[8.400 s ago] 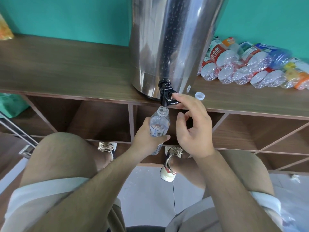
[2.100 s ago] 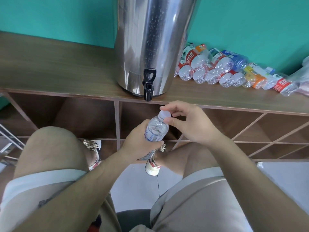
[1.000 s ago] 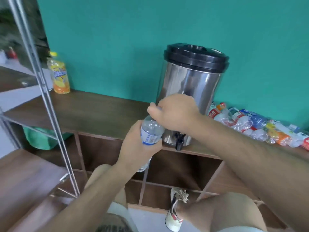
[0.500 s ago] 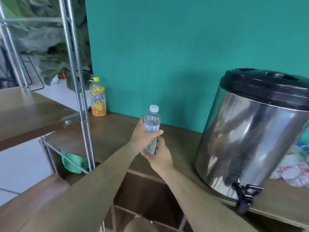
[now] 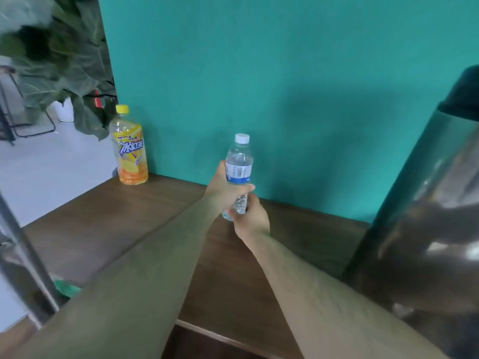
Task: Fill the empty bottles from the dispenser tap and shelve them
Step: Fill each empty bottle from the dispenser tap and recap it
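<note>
The small clear plastic water bottle (image 5: 239, 161), white-capped, is upright over the brown wooden bench (image 5: 103, 229), nearer the teal wall (image 5: 285, 73) than half a second ago. The left grip (image 5: 223, 187) still wraps its middle, and the right grip (image 5: 250, 216) still clasps its lower part, hiding the base. An orange drink bottle (image 5: 129, 151) stands at the bench's left end. The steel dispenser (image 5: 427, 216) now fills the view's right edge.

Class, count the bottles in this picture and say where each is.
2. A yellow-capped bottle stands on the counter at the left; a water bottle is held by the left hand and right hand. The dispenser may hide more.
</note>
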The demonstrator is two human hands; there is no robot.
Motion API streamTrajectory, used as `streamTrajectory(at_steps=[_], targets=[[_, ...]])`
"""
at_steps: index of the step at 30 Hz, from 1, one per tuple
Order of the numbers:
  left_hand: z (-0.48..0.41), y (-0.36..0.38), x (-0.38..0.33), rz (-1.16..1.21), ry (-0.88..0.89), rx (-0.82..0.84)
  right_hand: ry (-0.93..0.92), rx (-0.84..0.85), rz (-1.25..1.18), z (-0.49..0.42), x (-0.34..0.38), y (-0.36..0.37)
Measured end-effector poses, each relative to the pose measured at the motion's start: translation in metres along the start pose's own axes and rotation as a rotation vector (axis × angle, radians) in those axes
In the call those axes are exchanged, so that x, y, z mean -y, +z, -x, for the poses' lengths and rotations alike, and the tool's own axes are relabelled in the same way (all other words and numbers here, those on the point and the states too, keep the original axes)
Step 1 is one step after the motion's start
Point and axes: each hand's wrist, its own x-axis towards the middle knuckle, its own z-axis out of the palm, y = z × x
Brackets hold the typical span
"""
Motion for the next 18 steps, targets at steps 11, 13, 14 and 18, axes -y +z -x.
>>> streamTrajectory(at_steps=[11,13,14,18], targets=[[0.103,-0.022,-0.015,-0.354,0.202,-0.303,-0.238,-0.190,0.037,0.084,0.035,-0.044],[0.142,-0.027,-0.033,-0.440,0.327,-0.288,-0.275,-0.196,-0.009,0.120,0.047,-0.065],[0.162,-0.028,-0.043,-0.476,0.385,-0.257,-0.299,-0.191,-0.020,0.140,0.052,-0.077],[0.246,-0.016,-0.096,-0.573,0.632,-0.126,-0.446,-0.232,-0.070,0.232,0.056,-0.139]])
